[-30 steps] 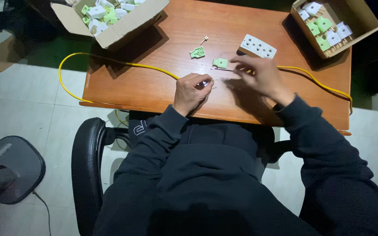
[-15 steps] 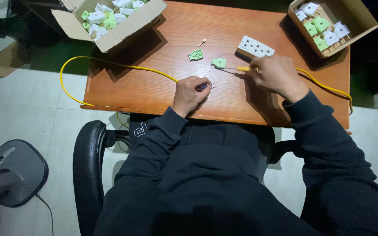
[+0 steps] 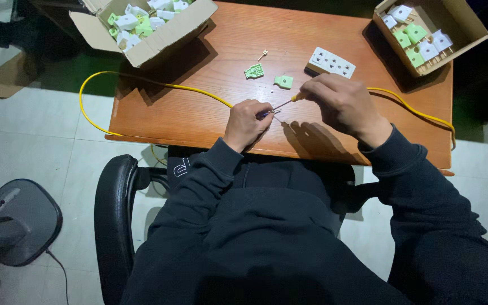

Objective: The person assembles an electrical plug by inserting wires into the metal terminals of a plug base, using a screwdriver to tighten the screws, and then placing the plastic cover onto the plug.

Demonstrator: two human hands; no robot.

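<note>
My left hand (image 3: 248, 122) is closed around the end of a yellow cable (image 3: 159, 85) near the front edge of the wooden table (image 3: 199, 113). A small screwdriver (image 3: 285, 104) with a yellow handle is gripped in my right hand (image 3: 340, 104), its thin shaft pointing left with the tip at my left fingers. Two small green plug parts (image 3: 254, 71) (image 3: 283, 82) lie just beyond the hands. Behind my right hand lies a white socket strip (image 3: 331, 62), and a tiny screw (image 3: 262, 55) lies further back.
An open cardboard box (image 3: 148, 25) with several green and white plug parts stands at the back left, a second such box (image 3: 425, 31) at the back right. The cable loops off the table's left edge and along the right. Black chair arm (image 3: 111, 209), fan base (image 3: 15, 223) on floor.
My right hand moved from beside the green part, picked up the screwdriver and brought its tip to my left fingers. My left hand stayed put on the cable end.
</note>
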